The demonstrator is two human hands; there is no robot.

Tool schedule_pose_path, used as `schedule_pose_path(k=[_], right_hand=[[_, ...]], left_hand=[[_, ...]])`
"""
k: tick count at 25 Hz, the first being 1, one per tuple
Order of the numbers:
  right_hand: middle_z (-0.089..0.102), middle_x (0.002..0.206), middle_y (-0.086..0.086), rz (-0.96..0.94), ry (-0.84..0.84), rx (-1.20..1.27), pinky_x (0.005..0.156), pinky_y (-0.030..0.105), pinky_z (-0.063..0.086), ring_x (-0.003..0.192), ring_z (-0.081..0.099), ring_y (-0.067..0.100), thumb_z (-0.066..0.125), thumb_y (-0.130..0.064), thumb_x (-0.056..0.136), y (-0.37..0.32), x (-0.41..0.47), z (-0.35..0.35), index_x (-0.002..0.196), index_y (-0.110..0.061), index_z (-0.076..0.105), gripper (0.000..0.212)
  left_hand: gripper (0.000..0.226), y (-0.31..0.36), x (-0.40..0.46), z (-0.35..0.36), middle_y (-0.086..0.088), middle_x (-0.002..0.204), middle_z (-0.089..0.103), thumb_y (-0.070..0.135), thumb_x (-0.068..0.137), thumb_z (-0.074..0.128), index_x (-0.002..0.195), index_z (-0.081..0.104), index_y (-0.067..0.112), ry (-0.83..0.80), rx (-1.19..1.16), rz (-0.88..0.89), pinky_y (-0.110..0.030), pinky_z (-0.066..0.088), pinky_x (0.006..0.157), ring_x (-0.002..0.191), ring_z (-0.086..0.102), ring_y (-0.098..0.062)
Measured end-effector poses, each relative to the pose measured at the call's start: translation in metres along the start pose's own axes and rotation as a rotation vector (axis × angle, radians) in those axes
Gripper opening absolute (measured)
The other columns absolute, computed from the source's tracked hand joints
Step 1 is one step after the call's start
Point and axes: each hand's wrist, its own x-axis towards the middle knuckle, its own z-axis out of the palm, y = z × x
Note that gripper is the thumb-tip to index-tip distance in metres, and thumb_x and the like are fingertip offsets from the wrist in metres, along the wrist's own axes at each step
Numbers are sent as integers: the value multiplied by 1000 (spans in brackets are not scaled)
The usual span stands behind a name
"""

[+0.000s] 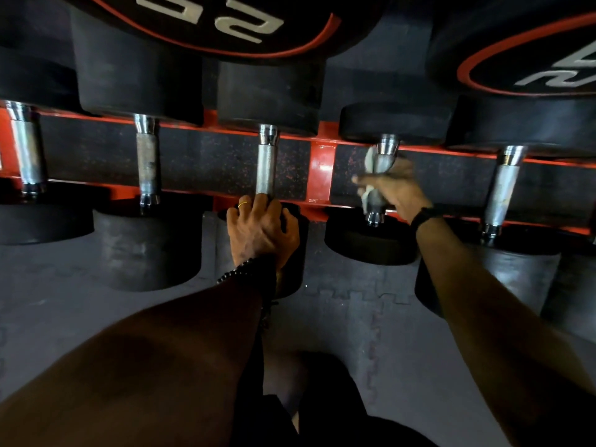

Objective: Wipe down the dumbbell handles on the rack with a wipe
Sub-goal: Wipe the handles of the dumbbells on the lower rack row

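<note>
Several black dumbbells with chrome handles lie across a red rack (320, 171). My right hand (392, 185) grips the handle (383, 162) of the fourth dumbbell from the left, with a pale wipe (370, 161) wrapped between palm and metal. My left hand (261, 229) rests on the near head (295, 250) of the middle dumbbell, its fingers curled over the rubber top at the base of that knurled handle (267, 166). More handles stand at the left (147, 162), at the far left (25, 153) and at the right (501, 188).
An upper tier of large dumbbell heads with red rings (225, 24) overhangs the row closely. Grey interlocking floor mats (354, 317) lie below the rack. My legs in dark clothing (322, 408) fill the bottom centre.
</note>
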Motion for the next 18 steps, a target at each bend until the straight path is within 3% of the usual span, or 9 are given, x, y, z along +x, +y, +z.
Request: schedule_pose_path(k=[3,5,9,13,15,18], right_hand=[[64,86,-5,-87,109,-455,62,16,46,72,62,6,92,-21,62,29,-38,-20,95,-14,62,45],[66,88,-6,-195,262,-403,62,13,48,75,62,6,96,-31,54,22,-32,-29,97,-14,62,58],[71,81,6,-333,368,43,63,35,55,68,62,13,91,-33,57,9,-1,-26,75,-14,63,39],[74,83,1,-313,407,-110,70,37,59,74,70,14,84,-11,72,59,-33,-22,83,-15,73,16],[74,83,-1,-380,497,-101,71,39,61,75,71,13,74,-2,77,48,-25,-21,87,-11,76,14],[73,74,8,-468,630,-241,60,24,50,67,61,6,64,-3,81,12,-6,-14,76,-3,74,11]], left_hand=[[24,-1,0,0,-7,70,57,25,79,62,62,61,8,0,-1,-10,-36,31,63,71,56,-34],[25,-1,0,0,-8,70,57,25,80,61,62,61,9,3,-5,-8,-37,34,62,71,56,-34],[24,2,1,0,-8,69,58,25,78,61,61,59,9,16,-11,-13,-37,35,60,70,56,-34],[24,-1,0,1,-8,69,57,26,79,60,62,59,9,21,-17,0,-37,34,60,70,56,-33],[24,-1,-1,1,-8,71,57,26,79,61,63,60,9,3,-16,-5,-37,35,61,71,56,-33],[23,1,0,0,-7,71,58,26,79,62,62,61,10,-9,-15,-19,-38,35,62,72,56,-33]])
